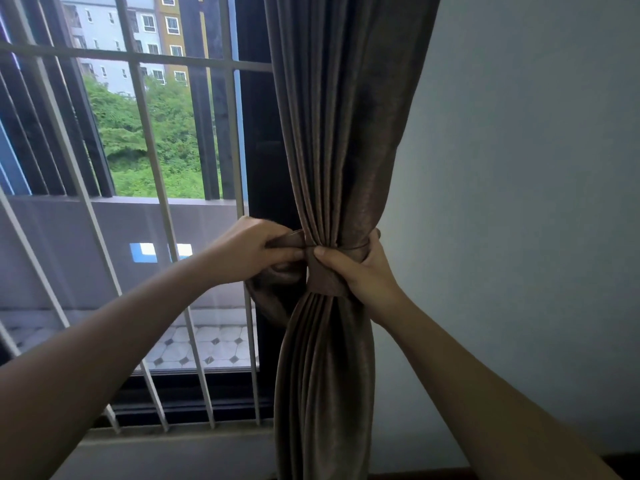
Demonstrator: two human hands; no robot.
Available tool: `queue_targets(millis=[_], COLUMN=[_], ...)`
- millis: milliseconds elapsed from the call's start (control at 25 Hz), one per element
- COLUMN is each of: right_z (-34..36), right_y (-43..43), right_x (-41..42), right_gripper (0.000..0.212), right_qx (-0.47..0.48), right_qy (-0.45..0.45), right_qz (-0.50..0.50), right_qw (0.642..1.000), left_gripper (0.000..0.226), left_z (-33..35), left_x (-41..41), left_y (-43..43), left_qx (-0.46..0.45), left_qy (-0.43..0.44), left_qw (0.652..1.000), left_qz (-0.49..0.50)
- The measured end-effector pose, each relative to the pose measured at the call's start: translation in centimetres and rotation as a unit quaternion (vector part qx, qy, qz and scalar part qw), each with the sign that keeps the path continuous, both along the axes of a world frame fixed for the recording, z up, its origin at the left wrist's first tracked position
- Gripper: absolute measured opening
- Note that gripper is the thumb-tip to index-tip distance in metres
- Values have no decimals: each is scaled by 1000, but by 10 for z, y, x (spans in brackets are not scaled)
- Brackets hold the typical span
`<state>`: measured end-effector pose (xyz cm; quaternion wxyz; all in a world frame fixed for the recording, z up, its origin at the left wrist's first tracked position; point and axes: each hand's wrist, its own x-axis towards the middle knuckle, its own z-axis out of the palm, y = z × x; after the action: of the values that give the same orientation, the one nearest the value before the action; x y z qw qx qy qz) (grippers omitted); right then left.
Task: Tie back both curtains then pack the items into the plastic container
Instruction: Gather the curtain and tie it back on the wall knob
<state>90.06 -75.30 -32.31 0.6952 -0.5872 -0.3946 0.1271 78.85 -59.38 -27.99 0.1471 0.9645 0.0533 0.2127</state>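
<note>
A brown curtain (339, 109) hangs at the right side of the window, gathered into a narrow waist at mid height. A matching brown tie-back band (323, 280) wraps around that waist. My left hand (252, 249) grips the band's left end, which loops down below the hand. My right hand (363, 268) holds the band from the right, thumb pressed on its front at the crossing. The other curtain and the plastic container are out of view.
White window bars (152, 161) run across the glass to the left of the curtain, with a balcony and trees behind. A plain pale wall (519, 202) fills the right side. A dark skirting strip (620, 460) shows at the bottom right.
</note>
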Motion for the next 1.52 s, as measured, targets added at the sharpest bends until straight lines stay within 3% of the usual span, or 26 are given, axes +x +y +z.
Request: queue_targets(millis=[80, 240, 400, 560, 720, 880, 1040, 1160, 1240, 1360, 1520], right_z=[0, 1, 7, 17, 24, 25, 27, 28, 27, 30, 29], right_y=[-2, -10, -15, -16, -15, -16, -12, -17, -20, -23, -32], right_x=[-1, -4, -5, -4, -5, -2, -9, -14, -15, -12, 2], right_gripper=[47, 56, 57, 69, 73, 64, 63, 62, 64, 67, 20], right_qx=[-5, -11, -21, -39, -49, -44, -65, -156, -207, -221, -160], right_qy=[-4, -8, -33, -56, -74, -79, -108, -173, -191, -126, 30], right_qz=[0, 9, 5, -6, 7, 3, -29, -82, -121, -71, 72], right_qw=[1000, 1000, 999, 998, 996, 996, 992, 969, 952, 964, 984], left_gripper=[23, 24, 15, 13, 21, 40, 41, 32, 20, 8, 9], left_z=[4, 23, 26, 18, 25, 19, 30, 18, 8, 3, -2], left_x=[-4, -6, -7, -12, -11, -25, -36, -43, -49, -52, -38], left_y=[-6, -12, -15, -21, -21, -14, -22, -42, -49, -58, -72], left_qx=[-32, 31, 21, -76, -7, 29, -9, -92, -207, -418, -452], left_qy=[40, 106, 38, -13, -100, 13, 13, 55, 31, -46, -89], left_qw=[999, 994, 999, 997, 993, 997, 998, 992, 977, 907, 887], left_qz=[-4, 7, 13, -22, 68, 68, 54, 61, 45, -10, -26])
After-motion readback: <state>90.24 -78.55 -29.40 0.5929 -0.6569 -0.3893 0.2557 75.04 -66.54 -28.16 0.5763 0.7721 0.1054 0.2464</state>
